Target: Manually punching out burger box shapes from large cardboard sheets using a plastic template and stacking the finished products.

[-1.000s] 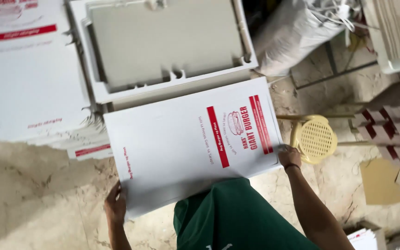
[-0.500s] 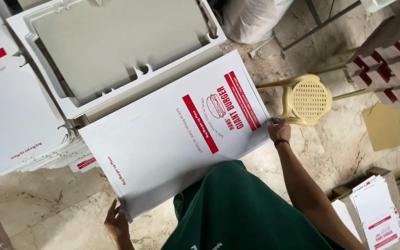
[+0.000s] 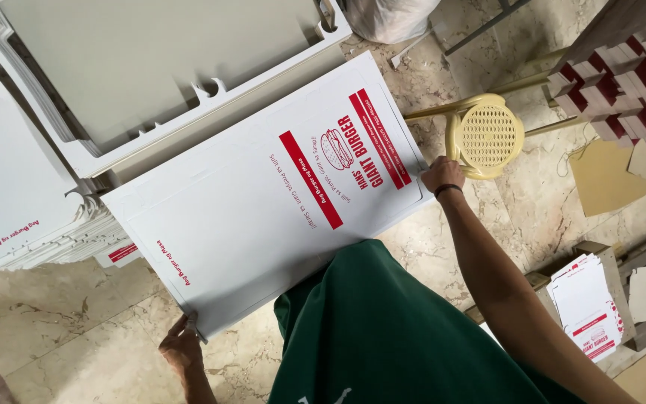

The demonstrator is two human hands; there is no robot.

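Sheet: a large flat white cardboard sheet with red stripes and a burger drawing (image 3: 263, 202) is held level above the marble floor (image 3: 76, 344), over the person's green-clad lap, its far long edge touching the stack of white die-cut cardboard blanks (image 3: 151, 82).
Left hand (image 3: 181, 348): closed on the sheet's near left corner, fingers curled over the edge.
Right hand (image 3: 441, 173): closed on the sheet's right edge near the printed end, a dark band on the wrist.
Nearby: a yellow plastic stool with a perforated round seat (image 3: 487, 135) lies on its side just beside the right hand; a small pile of printed white box blanks (image 3: 588, 307) sits on the floor by the right elbow.
Doing it well: I judge a two-corner hold on opposite ends suits so wide a sheet; keeping both grips even should stop sagging or creasing, and the right end wants room from the stool.
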